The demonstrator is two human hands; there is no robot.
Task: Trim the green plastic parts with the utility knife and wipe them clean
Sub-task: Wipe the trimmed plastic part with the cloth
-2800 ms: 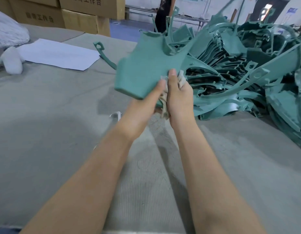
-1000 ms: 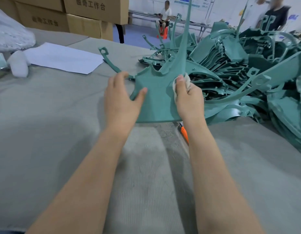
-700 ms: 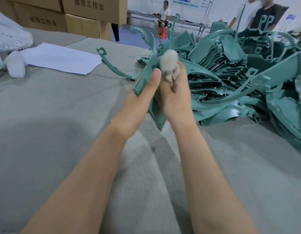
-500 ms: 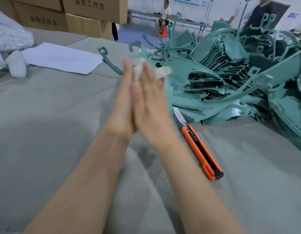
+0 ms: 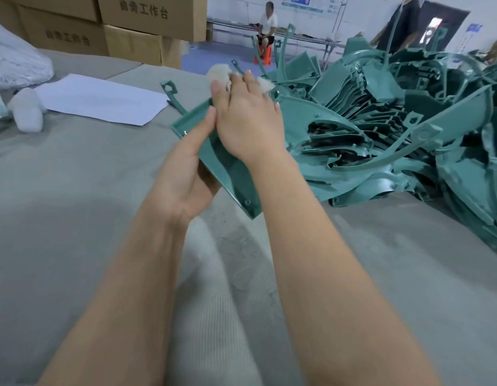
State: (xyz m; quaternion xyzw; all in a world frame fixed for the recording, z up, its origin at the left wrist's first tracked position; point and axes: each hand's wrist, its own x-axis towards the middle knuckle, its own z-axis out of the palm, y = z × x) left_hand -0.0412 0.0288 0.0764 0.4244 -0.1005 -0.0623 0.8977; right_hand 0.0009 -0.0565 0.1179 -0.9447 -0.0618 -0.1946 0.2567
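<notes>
Green part (image 5: 228, 171) gripped in left hand (image 5: 183, 174); right hand (image 5: 247, 121) clutches cloth (image 5: 218, 73) against it.

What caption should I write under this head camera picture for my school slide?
Left hand grips a green plastic part while the right hand holds a whitish cloth against it.

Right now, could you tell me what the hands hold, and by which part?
Left hand grips the green plastic part by its flat lower end, thumb on top; right hand holds a white cloth wad against it.
</notes>
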